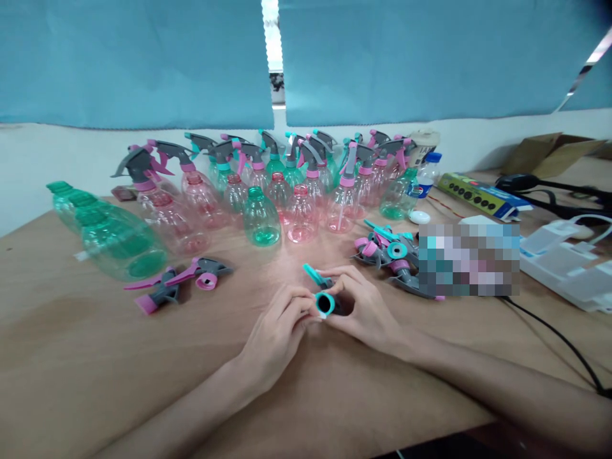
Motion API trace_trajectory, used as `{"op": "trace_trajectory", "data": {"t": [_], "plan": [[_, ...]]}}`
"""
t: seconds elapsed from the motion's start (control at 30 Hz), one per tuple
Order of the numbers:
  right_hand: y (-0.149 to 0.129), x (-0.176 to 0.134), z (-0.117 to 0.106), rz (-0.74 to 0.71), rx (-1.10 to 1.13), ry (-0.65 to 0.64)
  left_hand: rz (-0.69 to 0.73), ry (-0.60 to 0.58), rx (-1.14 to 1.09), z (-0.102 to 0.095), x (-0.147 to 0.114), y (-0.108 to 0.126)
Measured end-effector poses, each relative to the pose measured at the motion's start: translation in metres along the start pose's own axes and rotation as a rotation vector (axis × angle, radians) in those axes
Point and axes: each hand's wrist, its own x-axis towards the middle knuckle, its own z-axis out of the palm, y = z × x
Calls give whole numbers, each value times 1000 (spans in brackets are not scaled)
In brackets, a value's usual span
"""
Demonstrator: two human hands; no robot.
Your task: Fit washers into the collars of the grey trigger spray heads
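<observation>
Both my hands meet over the table around one grey and teal trigger spray head [325, 303], its round teal collar turned toward me. My right hand [361, 309] grips the grey body from the right, fingers curled over it. With its fingertips pinched at the collar's left edge, my left hand [282, 325] holds the same spray head; a small white bit shows just below the collar. Two loose pink and grey spray heads [205, 278] lie to the left. A pile of spray heads [396, 250], pink, teal and grey, sits to the right.
Several pink and green spray bottles [302, 217] stand across the back, some capped with spray heads. Green bottles [122, 242] lie at left. At right are a blue-capped drink bottle [429, 171], a long box [480, 196], a clear plastic organiser [568, 255] and a black cable [554, 328].
</observation>
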Motion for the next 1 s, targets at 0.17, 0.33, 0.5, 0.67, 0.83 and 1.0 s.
{"op": "trace_trajectory", "data": {"t": [0.17, 0.33, 0.5, 0.67, 0.83, 1.0], "plan": [[8, 7, -5, 182, 114, 97, -147, 55, -80, 0, -8, -3], [1, 5, -6, 182, 96, 63, -644, 9, -112, -3, -1, -12], [-4, 3, -7, 167, 110, 26, -608, -26, -24, -9, 6, -11], [-4, 3, -7, 158, 81, 12, -645, -59, -83, -10, 7, -9], [-4, 3, -8, 121, 62, -18, -562, -52, -93, -9, 5, -13], [-3, 2, -8, 103, 30, -26, -493, -35, -124, -8, 4, -17]]}}
